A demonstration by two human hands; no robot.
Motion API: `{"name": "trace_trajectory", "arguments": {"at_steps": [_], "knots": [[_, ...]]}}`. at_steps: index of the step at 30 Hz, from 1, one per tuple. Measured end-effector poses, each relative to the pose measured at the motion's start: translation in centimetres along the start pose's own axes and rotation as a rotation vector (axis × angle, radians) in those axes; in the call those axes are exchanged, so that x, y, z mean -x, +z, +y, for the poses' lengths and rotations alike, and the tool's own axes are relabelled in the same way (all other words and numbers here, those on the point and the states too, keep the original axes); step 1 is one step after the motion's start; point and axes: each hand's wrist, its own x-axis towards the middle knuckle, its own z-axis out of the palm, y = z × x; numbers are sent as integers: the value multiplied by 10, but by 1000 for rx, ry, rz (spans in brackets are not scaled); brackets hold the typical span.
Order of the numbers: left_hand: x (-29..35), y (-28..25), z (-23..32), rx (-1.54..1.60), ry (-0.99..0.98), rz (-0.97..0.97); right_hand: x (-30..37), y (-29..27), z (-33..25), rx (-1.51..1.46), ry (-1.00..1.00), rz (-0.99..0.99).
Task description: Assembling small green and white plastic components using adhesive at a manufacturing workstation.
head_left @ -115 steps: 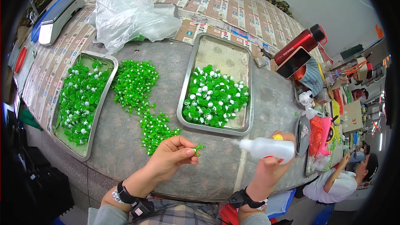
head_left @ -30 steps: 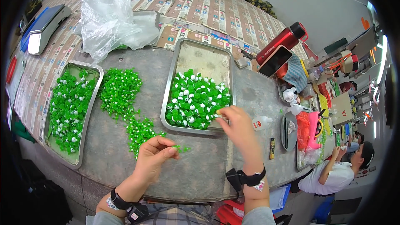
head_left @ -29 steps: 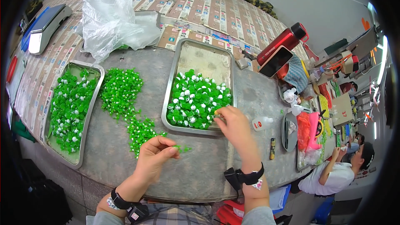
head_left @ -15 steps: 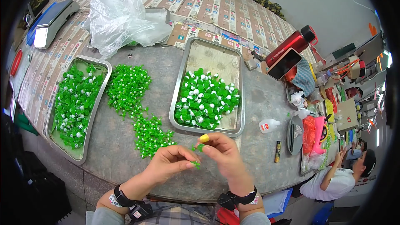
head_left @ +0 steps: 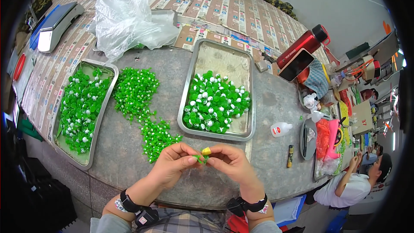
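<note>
My left hand [head_left: 176, 167] and my right hand [head_left: 230, 163] meet above the near part of the table. Between the left thumb and forefinger is a small green plastic piece [head_left: 198, 159]. A second small green piece [head_left: 205, 159] sits in the right-hand pinch, touching or nearly touching the first. A yellow band [head_left: 206, 151] wraps a right fingertip. Beyond my left hand lies a heap of tiny green pieces with white ends [head_left: 157, 138]. Past my hands stands a metal tray [head_left: 222, 58] holding green parts with white, black-dotted balls [head_left: 213, 103].
At left, another metal tray [head_left: 108, 88] holds similar green and white parts. Behind are a plastic bag [head_left: 123, 17] and a scale [head_left: 56, 28]. On the right are a small white bottle [head_left: 281, 129], a glue tube [head_left: 290, 156], a phone [head_left: 296, 65] and a red flask [head_left: 297, 49]. A co-worker [head_left: 345, 190] sits far right.
My hands have come together, my right hand moving down and inward, so the two green pieces now meet. The view has shifted slightly.
</note>
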Motion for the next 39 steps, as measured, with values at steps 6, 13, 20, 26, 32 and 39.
{"name": "trace_trajectory", "arguments": {"at_steps": [6,13,20,26,32,39], "knots": [[0,-3,-2,-77,0,-40,-6,1,9,-240,-9,63],[0,0,-1,-39,1,8,-4,5,6,-208,11,89],[0,-2,1,33,-29,20,-4,3,8,-41,-79,56],[-1,-1,2,90,-54,47,-1,7,7,-10,-127,131],[0,-3,-4,-167,128,135,-4,13,5,-125,-186,211],[1,2,-5,-337,201,158,-2,15,7,-103,-167,184]]}}
